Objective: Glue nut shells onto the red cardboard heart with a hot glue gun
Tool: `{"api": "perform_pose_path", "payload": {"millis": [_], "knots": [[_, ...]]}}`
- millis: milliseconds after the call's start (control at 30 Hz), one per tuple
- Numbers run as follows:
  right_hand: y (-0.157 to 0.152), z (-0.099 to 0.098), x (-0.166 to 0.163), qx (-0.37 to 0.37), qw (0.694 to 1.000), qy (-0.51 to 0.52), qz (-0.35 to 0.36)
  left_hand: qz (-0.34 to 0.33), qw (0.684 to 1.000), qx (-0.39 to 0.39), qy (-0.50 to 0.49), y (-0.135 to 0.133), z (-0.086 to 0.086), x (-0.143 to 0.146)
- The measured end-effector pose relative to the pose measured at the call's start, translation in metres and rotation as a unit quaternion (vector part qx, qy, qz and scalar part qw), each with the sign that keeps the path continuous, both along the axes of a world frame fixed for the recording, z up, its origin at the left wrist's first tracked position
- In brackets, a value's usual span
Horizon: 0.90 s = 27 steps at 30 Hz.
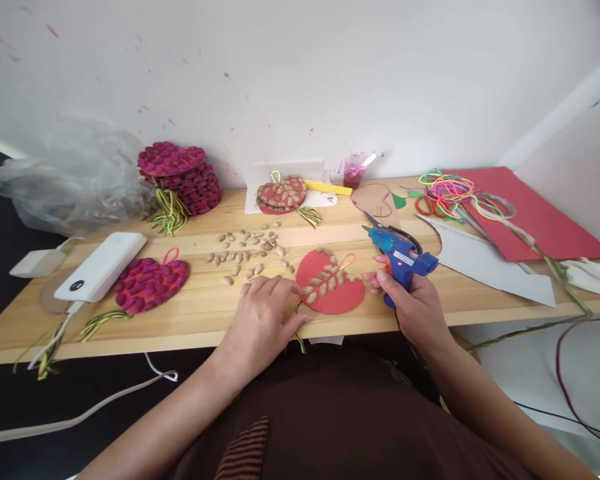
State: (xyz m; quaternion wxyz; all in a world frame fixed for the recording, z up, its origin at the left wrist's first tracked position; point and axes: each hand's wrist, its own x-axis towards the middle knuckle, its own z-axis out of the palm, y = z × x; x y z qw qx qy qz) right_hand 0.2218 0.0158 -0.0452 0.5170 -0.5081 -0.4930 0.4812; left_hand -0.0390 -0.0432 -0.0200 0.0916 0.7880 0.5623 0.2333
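Note:
My right hand (420, 307) is wrapped round a blue hot glue gun (403, 257), its nozzle pointing left and up above the table. A red heart-shaped paper cutout (345, 297) lies in front of me, with several tan nut shells (323, 289) set on it in rows and an orange cord loop (349, 260) at its upper edge. At its left end my left hand (263, 320) is closed, thumb and fingers at the edge; the fingers partly hide that end. A green tassel (301, 343) hangs below the thumb. Loose shells (250, 253) are scattered beyond my left hand.
Purple shell-covered hearts stand in a stack (180, 177); another heart (150, 283) lies beside a white power bank (100, 267). A tan shell heart (283, 193), a cup of pink liquid (354, 172), scissors (375, 221), tangled cords (455, 193) and red sheets (540, 213) line the back.

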Motion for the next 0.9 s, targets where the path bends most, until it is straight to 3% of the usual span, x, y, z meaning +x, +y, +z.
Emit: {"api": "perform_pose_path", "payload": {"millis": [300,633,900], "knots": [[0.001,-0.003,0.001,-0.007,1.0,-0.003,-0.01,-0.026,1.0,-0.003,-0.013,0.0,-0.007,0.007],[-0.001,0.001,-0.001,-0.025,0.998,-0.039,-0.039,-0.148,0.986,0.035,-0.071,-0.024,-0.013,-0.04],[-0.002,0.006,-0.004,-0.011,0.996,-0.064,-0.065,-0.194,0.974,0.057,-0.099,-0.03,-0.01,-0.077]]}}
